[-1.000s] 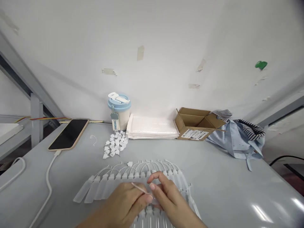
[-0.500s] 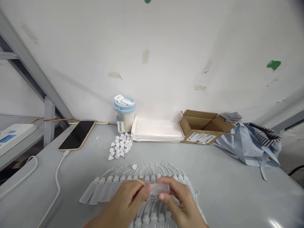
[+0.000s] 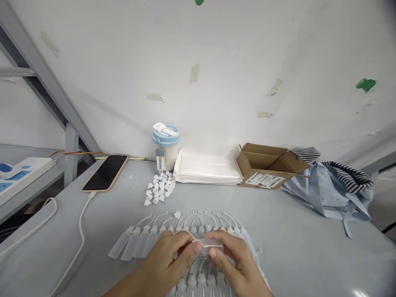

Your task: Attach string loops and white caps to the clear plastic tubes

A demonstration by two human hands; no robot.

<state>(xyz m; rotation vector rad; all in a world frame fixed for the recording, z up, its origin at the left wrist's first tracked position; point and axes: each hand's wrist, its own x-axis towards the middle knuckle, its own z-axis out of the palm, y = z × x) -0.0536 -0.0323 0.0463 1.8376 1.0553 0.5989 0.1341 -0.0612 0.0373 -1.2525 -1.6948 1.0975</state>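
- Beneath my hands, rows of translucent bottles [image 3: 142, 242] lie on the grey table [image 3: 287, 231].
- My left hand [image 3: 162, 258] pinches the neck end; my right hand [image 3: 243, 264] grips the body, fingertips near each other.
- The small bottle [image 3: 213, 245] sits between them, above the rows, its long axis running left to right, base rightward. I judge it light, squeezable, perhaps slippery; the body's flat sides suit holding.
- The thin tube [image 3: 186, 232] curves off leftward, likely springy; its joint is hidden.
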